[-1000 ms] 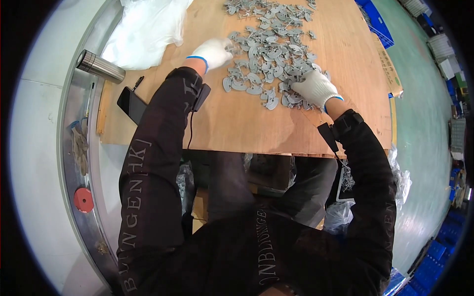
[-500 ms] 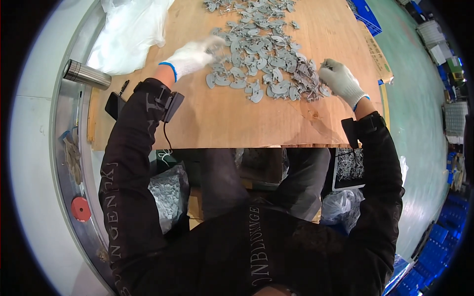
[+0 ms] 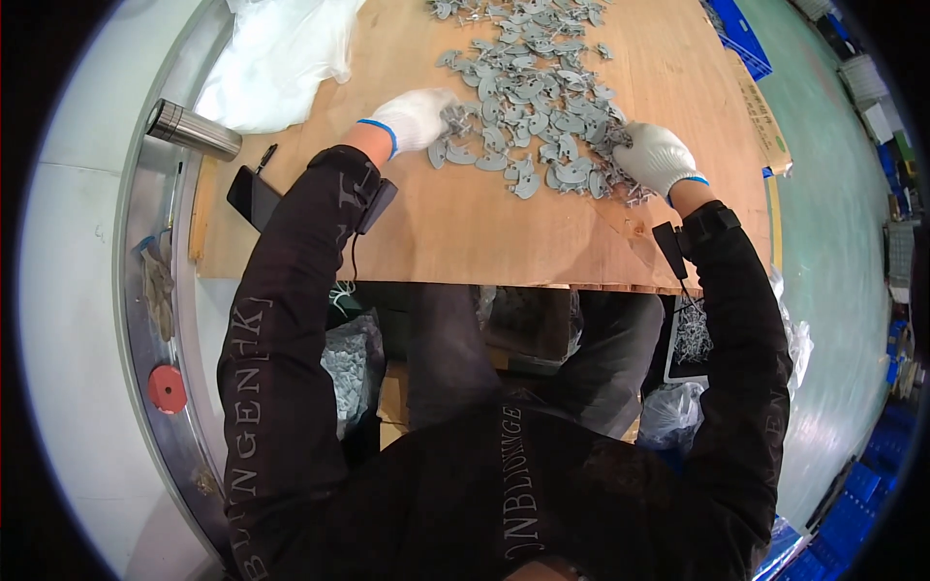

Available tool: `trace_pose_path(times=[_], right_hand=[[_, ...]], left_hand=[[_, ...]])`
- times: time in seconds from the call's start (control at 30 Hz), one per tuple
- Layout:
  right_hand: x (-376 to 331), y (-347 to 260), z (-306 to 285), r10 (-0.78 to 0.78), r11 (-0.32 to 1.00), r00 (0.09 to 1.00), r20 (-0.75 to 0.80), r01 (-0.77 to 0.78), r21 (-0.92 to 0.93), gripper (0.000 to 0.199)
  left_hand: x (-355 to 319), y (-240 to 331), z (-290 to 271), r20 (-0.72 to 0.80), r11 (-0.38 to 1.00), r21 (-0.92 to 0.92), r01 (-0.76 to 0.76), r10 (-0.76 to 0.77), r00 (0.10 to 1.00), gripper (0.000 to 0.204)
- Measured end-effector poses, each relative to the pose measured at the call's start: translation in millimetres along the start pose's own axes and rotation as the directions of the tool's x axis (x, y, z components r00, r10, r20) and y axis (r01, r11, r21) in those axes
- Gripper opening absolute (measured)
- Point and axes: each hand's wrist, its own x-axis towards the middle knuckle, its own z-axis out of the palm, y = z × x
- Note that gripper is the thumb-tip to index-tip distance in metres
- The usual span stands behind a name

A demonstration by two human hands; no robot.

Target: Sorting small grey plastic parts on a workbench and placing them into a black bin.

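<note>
A long pile of flat, curved grey parts (image 3: 528, 92) with small stems is spread over the wooden table (image 3: 465, 228). My left hand (image 3: 421, 118), in a white knit glove with a blue cuff, is at the pile's left edge. Its fingers are closed on a grey curved part (image 3: 457, 119), slightly blurred. At the pile's right edge my right hand (image 3: 659, 158), gloved the same way, has its fingers curled in at darker, thinner grey pieces (image 3: 605, 145). Its fingertips are partly hidden, and I cannot make out what they hold.
White plastic sheeting (image 3: 276, 68), a steel flask (image 3: 194, 131), a black phone (image 3: 254, 197) and a pen (image 3: 267, 155) lie at the left. Below the table edge are a bag of pale pieces (image 3: 351, 373), a tray of thin metal bits (image 3: 691, 334) and a clear bag (image 3: 670, 414). Blue crate (image 3: 741, 39), far right.
The whole view has shifted a little. My left hand has come down to the pile's left edge from above it. My right hand has moved in against the pile's right edge.
</note>
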Motion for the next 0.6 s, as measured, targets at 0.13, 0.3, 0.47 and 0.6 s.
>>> trace_pose_path(times=[0.13,0.3,0.47,0.6], right_hand=[[-8,-11,-25,0.025,0.979,0.999,0.040,-0.033,0.202,0.047],[-36,26,-51,0.107,0.880,0.991,0.077,-0.131,0.457,0.046],[-72,73,-14,-0.003,0.909,0.997,-0.077,0.035,0.415,0.042],[-99,62,15,-0.073,0.923,0.996,-0.059,0.090,0.375,0.034]], left_hand=[[-5,-50,6,-0.107,0.992,-0.125,-0.019,0.005,0.994,0.040],[-29,-39,-13,0.014,0.786,-0.602,0.144,-0.171,0.985,0.042],[-80,2,-16,0.188,0.624,-0.764,0.166,-0.031,0.982,0.034],[-103,22,46,0.057,0.779,-0.625,-0.053,0.112,0.992,0.034]])
